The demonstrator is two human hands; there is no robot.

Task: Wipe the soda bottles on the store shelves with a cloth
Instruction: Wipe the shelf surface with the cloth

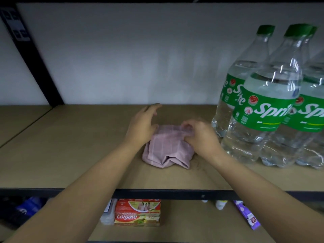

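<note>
Right hand [199, 135]: fingers curling into the far edge of the pink cloth [166, 151], pinching a fold. Left hand [143, 123]: fingers lying straight and relaxed, touching the cloth's left side. Cloth: sitting bunched on the wooden shelf [70, 155], near the soda bottles [266, 109] standing to the right. Likely soft, light, limp; best gathered by a fistful. Both forearms reaching forward over the shelf edge.

Green labels on the soda bottles [263, 109] at right of upper shelf: "Spri" readable on front 1, partly cut off on the others, so Sprite. Lower shelf: red toothpaste boxes [137, 214] w/ "Colgate" in white. Purple pack [249, 216] has small txt, too blurry to read.
</note>
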